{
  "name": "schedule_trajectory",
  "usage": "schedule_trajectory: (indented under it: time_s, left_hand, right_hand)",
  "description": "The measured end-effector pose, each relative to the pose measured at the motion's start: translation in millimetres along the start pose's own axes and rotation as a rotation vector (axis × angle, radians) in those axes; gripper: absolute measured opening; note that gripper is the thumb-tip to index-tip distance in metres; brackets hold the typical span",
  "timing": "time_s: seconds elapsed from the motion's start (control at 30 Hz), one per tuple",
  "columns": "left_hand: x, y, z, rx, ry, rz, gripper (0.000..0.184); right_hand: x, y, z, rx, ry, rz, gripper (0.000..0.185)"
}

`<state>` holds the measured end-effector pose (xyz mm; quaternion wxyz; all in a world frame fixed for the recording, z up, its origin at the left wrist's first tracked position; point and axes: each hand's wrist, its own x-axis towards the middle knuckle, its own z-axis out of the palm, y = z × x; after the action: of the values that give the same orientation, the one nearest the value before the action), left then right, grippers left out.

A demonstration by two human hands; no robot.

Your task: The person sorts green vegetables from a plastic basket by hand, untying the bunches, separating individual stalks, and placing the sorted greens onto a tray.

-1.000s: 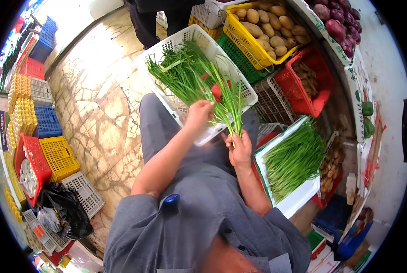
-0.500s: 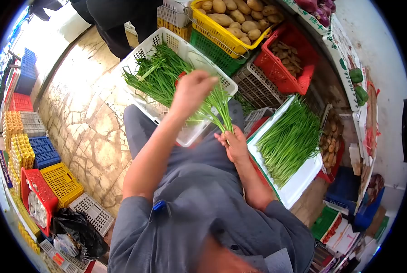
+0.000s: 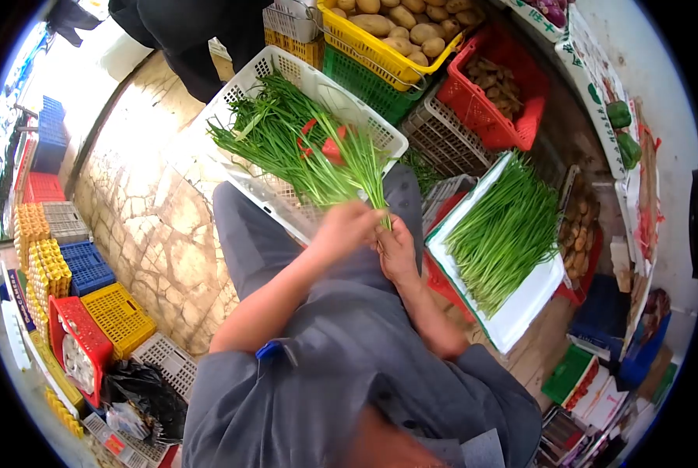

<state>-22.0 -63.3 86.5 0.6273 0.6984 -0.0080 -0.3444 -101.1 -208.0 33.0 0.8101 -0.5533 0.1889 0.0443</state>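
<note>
A thin bunch of garlic chives stands upright with its pale stem ends in my right hand, whose fingers are closed round them. Close against it, my left hand is slightly blurred, its fingertips pinched at the same stems. Beyond both hands, a white plastic crate holds a loose heap of garlic chives. A red band or wrapper lies on that heap. To the right, a neat pile of garlic chives rests on a white foam tray.
Ahead are a yellow crate of potatoes, a green crate and a red crate. Egg trays, a yellow basket and a black plastic bag line the left side. A person in dark clothing stands at the front left.
My left hand has come down from above the crate to the stem ends beside my right hand. The red wrapper it partly covered now shows. The camera view has shifted slightly.
</note>
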Motion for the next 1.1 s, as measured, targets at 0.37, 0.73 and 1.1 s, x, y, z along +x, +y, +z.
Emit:
schedule_trajectory:
  time_s: [0.37, 0.73, 1.1]
  left_hand:
    - [12.4, -55.5, -17.9, -0.908, -0.056, -0.087, 0.030]
    - [-3.7, -53.3, -35.4, -0.818, 0.114, -0.067, 0.017]
    - [-46.2, -53.5, -68.1, -0.704, 0.140, -0.029, 0.013]
  right_hand:
    - [-9.0, 5.4, 28.3, -0.285, -0.089, -0.092, 0.023]
    - [-0.9, 1.8, 27.4, -0.751, -0.124, -0.096, 0.027]
    - [70.1, -23.1, 55.5, -0.820, -0.233, -0.473, 0.028]
